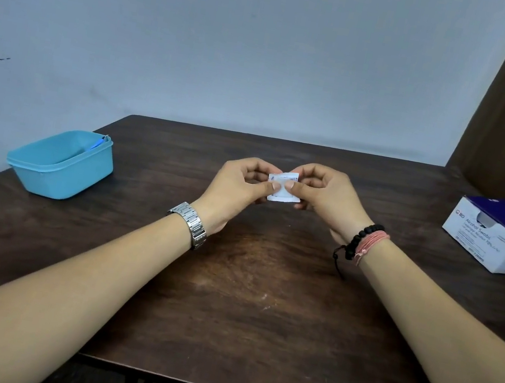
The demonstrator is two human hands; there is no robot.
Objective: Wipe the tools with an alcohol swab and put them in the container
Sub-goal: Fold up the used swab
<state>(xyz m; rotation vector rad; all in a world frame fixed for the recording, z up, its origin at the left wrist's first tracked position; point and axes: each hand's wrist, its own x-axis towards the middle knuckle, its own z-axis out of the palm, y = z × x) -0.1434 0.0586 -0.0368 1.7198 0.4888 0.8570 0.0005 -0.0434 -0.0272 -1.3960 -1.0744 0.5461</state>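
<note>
Swab packet (281, 189) between both thumbs' grip, seemingly unopened, above table (260, 294).

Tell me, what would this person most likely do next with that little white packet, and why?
Probably tear it open. Both the left hand and the right hand pinch the swab packet at its top edge, thumbs close together, above the table, and it looks unopened. A swab has to come out before anything gets wiped.

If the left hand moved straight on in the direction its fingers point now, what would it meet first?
The left hand points toward the right hand; both pinch the packet, so it would likely meet that hand first.
</note>
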